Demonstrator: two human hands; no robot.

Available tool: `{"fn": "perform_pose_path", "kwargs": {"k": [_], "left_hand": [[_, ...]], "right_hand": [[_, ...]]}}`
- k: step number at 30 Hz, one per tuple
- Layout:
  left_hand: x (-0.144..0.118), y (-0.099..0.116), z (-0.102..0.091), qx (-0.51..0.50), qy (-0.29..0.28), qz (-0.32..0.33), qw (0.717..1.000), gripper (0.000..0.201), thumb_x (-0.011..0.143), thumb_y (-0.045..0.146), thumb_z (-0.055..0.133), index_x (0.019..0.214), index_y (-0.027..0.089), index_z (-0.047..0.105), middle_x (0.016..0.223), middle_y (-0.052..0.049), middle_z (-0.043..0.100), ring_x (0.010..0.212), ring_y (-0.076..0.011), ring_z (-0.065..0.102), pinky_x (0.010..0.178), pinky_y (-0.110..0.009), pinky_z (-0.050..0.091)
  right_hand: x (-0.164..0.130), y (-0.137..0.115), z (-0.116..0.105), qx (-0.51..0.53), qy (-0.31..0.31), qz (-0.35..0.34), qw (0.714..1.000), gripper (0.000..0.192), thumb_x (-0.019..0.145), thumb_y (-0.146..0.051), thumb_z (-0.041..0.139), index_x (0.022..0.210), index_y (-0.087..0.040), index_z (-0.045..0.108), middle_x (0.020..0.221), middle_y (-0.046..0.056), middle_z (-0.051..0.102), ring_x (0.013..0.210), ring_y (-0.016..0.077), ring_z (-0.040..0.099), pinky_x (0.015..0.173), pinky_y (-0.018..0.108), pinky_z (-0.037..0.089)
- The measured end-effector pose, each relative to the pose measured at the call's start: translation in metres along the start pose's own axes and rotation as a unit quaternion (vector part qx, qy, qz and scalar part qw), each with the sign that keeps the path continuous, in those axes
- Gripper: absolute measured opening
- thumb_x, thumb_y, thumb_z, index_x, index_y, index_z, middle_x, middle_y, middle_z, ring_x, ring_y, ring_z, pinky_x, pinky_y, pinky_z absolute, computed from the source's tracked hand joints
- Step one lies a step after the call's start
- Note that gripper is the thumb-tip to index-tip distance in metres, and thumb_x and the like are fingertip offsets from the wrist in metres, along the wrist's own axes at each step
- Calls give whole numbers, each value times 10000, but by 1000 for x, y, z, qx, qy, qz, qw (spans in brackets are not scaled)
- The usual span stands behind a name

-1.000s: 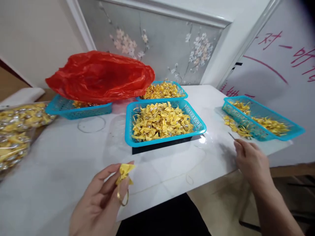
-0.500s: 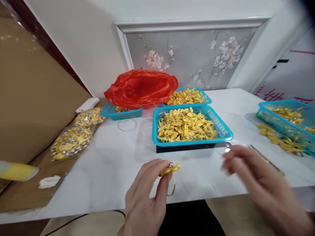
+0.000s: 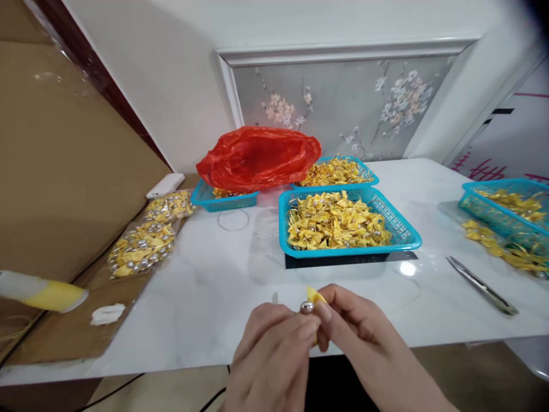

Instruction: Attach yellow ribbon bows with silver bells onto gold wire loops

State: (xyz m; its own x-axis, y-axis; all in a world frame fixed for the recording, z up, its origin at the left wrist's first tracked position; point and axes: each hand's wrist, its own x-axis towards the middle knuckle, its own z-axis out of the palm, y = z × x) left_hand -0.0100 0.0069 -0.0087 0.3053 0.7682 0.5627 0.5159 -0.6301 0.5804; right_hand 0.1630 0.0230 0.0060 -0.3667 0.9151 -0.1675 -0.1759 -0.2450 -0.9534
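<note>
Left hand (image 3: pixel 270 355): fingertips pinched on a yellow bow (image 3: pixel 314 296) with a silver bead (image 3: pixel 306 308), above the near bench (image 3: pixel 206 297) edge.
Right hand (image 3: pixel 364 349): thumb and forefinger closed on the same bow.
Basket (image 3: pixel 405 232): blue, heaped with bows, just behind.
Tweezers (image 3: pixel 482 285): flat at right, well apart.

Bright, even indoor light here; a glare spot glints on the glossy tabletop (image 3: pixel 206 286) beside the scissors (image 3: pixel 482 285). Soft shadows sit under the nearest basket (image 3: pixel 412 234). Edges bend and blur, top-right corner darkens.
</note>
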Motion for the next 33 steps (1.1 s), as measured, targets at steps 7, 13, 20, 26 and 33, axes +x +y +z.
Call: {"fn": "perform_pose_path", "kwargs": {"k": [7, 13, 20, 26, 33], "left_hand": [[0, 3, -6, -310, 29, -316, 896, 263, 950, 294, 574, 1203, 329, 638, 1231, -45, 635, 1104, -187, 629, 946, -233, 528], [23, 3, -4, -456, -58, -451, 765, 233, 902, 413, 653, 798, 205, 672, 730, 18, 610, 717, -92, 556, 694, -134, 479], [28, 15, 3, -553, -12, -480, 681, 208, 895, 283, 676, 722, 173, 641, 725, 14, 606, 716, -95, 532, 692, -157, 466], [21, 18, 4, -400, 40, -453, 796, 204, 889, 298, 677, 719, 194, 634, 814, -1, 657, 798, -118, 608, 726, -151, 485], [11, 16, 6, -347, 76, -429, 831, 62, 879, 299, 683, 937, 282, 669, 847, 7, 671, 756, -128, 627, 687, -164, 537]], "right_hand": [[1, -9, -10, -174, -3, 14, 985, 388, 1036, -440, 398, 759, -181, 479, 661, -37, 421, 592, 99, 346, 526, 218, 290], [0, -13, -9, -233, -25, -20, 972, 333, 1049, -350, 384, 783, -188, 501, 696, -41, 477, 629, 94, 408, 569, 212, 334], [6, -6, -9, -151, -9, -59, 987, 305, 1049, -337, 407, 812, -180, 517, 713, -32, 482, 652, 94, 418, 583, 191, 361], [2, -5, -13, -78, -15, -55, 995, 223, 1053, -349, 400, 983, -213, 562, 862, -17, 548, 788, 97, 502, 717, 179, 435], [-2, -7, -8, -64, 9, -28, 997, 56, 992, -235, 512, 977, -220, 564, 849, -31, 592, 754, 86, 544, 662, 168, 438]]}}
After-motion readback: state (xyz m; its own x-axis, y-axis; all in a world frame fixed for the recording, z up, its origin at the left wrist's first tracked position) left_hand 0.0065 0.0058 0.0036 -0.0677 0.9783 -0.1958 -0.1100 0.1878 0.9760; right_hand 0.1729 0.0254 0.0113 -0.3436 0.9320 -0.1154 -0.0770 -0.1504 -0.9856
